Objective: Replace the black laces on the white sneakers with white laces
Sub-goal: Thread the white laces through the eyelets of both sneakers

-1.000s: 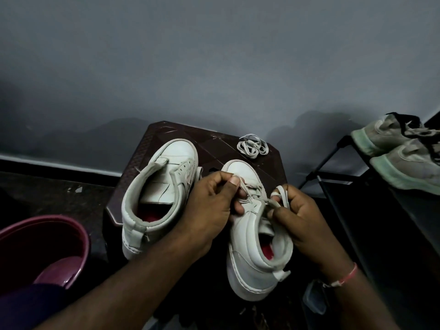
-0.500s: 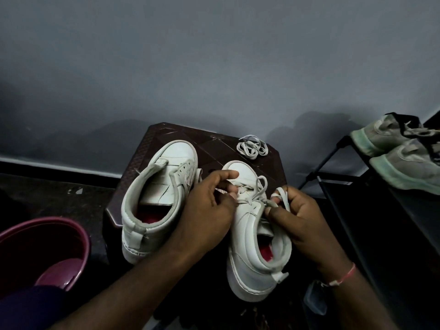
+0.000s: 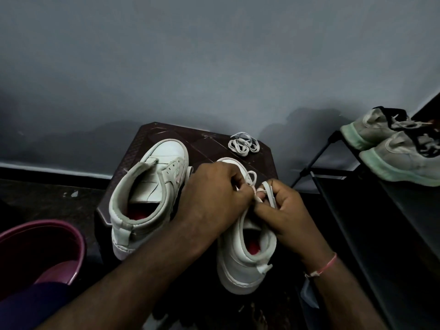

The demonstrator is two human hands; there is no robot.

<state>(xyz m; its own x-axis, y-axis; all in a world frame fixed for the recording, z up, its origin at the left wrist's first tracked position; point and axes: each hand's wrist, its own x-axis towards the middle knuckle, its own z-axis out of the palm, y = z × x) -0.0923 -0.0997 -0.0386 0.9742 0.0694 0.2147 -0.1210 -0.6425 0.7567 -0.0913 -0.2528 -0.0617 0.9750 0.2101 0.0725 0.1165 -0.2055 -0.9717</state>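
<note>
The dark stool [image 3: 166, 136] is crowded. An unlaced white sneaker [image 3: 152, 186] fills its nine-o'clock half, toe toward the wall at twelve and heel at the near-left edge. The second sneaker [image 3: 242, 265] lies at five o'clock, and both hands work over its tongue. The left hand [image 3: 214, 201] has its fingers curled and pinches the white lace [image 3: 270, 194] — the right hand [image 3: 288, 217] pinches the same lace, with a loop round one finger. A coiled spare lace [image 3: 244, 145] sits at the one-o'clock corner, near the edge and apart from both shoes. Bare stool top shows only between the toes and that coil. A maroon bucket [image 3: 71, 236] crowds eight o'clock. A black rack [image 3: 381, 234] bearing two grey-green shoes [image 3: 400, 160] hems in three o'clock.
</note>
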